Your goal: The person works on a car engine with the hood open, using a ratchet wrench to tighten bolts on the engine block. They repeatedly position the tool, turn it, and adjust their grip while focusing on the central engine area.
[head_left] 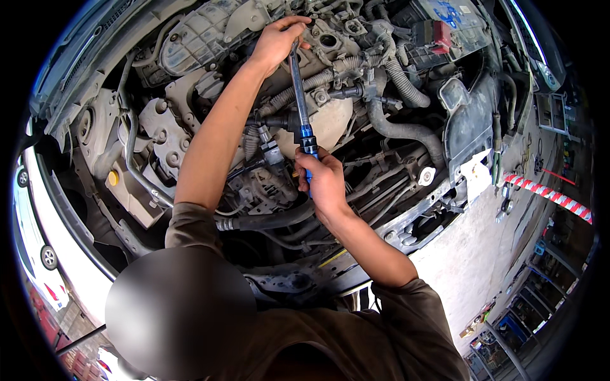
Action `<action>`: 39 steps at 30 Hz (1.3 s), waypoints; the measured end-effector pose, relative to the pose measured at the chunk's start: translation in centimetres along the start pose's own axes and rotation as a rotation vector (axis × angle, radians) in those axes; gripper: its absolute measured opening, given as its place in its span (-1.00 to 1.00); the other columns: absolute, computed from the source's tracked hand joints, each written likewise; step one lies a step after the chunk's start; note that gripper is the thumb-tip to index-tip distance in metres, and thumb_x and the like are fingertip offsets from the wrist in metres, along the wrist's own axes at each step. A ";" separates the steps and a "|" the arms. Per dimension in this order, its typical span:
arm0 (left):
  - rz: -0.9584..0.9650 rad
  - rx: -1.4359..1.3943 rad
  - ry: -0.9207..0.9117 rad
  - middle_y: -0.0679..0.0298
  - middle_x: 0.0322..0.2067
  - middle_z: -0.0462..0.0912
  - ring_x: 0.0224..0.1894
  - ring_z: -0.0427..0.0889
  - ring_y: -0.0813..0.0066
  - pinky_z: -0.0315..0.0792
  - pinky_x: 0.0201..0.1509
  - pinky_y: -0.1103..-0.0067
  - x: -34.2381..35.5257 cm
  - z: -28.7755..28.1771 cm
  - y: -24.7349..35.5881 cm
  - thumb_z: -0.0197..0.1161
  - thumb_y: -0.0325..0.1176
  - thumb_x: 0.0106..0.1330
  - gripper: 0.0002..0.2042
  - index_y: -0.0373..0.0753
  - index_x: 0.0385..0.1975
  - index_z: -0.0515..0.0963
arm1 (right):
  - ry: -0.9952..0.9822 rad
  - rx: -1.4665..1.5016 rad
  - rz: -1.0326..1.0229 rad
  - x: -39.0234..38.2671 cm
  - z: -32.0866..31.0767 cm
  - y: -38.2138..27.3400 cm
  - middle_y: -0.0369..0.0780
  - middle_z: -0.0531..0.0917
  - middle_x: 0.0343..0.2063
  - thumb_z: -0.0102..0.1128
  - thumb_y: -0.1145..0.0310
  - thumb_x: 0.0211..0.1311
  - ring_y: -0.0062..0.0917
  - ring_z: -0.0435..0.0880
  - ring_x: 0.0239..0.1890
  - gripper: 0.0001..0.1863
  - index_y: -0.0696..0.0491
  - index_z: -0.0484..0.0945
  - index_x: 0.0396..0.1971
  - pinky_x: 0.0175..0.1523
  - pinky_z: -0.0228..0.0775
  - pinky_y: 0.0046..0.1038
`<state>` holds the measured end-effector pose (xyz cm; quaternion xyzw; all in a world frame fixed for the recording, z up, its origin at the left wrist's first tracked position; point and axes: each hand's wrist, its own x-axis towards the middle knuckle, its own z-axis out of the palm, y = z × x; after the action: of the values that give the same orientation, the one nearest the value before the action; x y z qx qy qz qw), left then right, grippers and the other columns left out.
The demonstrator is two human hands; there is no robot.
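A torque wrench with a long chrome shaft and a blue handle lies lengthwise over the engine. Around its blue grip, at the near end, my right hand is closed. My left hand is bent over the wrench's far end, fingers curled at its head. What the head sits on is hidden under that hand. Just right of it, the dusty engine top shows a round dark opening. A ribbed hose passes beneath the shaft.
Hoses, a grey engine cover and a battery with a red terminal cap surround the work. A yellow-capped reservoir is at left. The front crossmember runs near my body. A red-and-white striped pole stands right.
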<state>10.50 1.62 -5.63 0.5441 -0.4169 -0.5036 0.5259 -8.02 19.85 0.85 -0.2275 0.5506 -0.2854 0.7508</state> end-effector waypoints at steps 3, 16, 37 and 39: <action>-0.008 -0.008 0.002 0.36 -0.59 0.46 -0.28 0.66 0.45 0.44 -0.06 0.54 0.0 0.0 -0.1 0.02 -0.32 0.45 -0.74 -0.19 0.04 0.54 | 0.003 0.039 -0.010 0.1 0.8 0.7 -0.39 0.43 -0.69 0.18 0.40 0.15 -0.75 0.30 -0.70 -0.90 0.10 0.48 -0.45 -0.60 0.11 -0.63; 0.034 0.020 -0.029 0.36 -0.62 0.42 -0.33 0.65 0.43 0.45 -0.12 0.56 0.1 -0.3 -0.5 0.03 -0.28 0.44 -0.72 -0.22 0.04 0.52 | -0.022 0.214 -0.006 0.3 3.6 3.3 -0.32 0.45 -0.61 0.14 0.40 0.11 -0.68 0.34 -0.64 -0.80 0.15 0.48 -0.27 -0.54 0.19 -0.60; -0.003 -0.086 -0.099 0.41 -0.59 0.42 -0.47 0.48 0.59 0.37 -0.28 0.63 0.4 -0.9 -0.6 0.08 -0.28 0.41 -0.77 -0.23 -0.06 0.54 | -0.087 0.324 0.007 0.8 5.7 5.0 -0.31 0.44 -0.61 0.09 0.37 0.16 -0.65 0.35 -0.66 -0.83 0.09 0.43 -0.28 -0.56 0.23 -0.56; -0.006 -0.006 -0.117 0.37 -0.57 0.43 -0.40 0.54 0.54 0.43 -0.16 0.60 -0.5 -0.5 0.1 0.06 -0.25 0.43 -0.73 -0.23 -0.01 0.53 | -0.170 0.262 -0.009 1.4 4.3 4.9 -0.32 0.41 -0.63 0.09 0.41 0.19 -0.66 0.34 -0.68 -0.86 0.08 0.40 -0.28 -0.57 0.22 -0.56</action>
<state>10.91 2.20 -5.53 0.5136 -0.4438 -0.5373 0.5005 -2.66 22.65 -2.10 -0.1534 0.4421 -0.3378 0.8167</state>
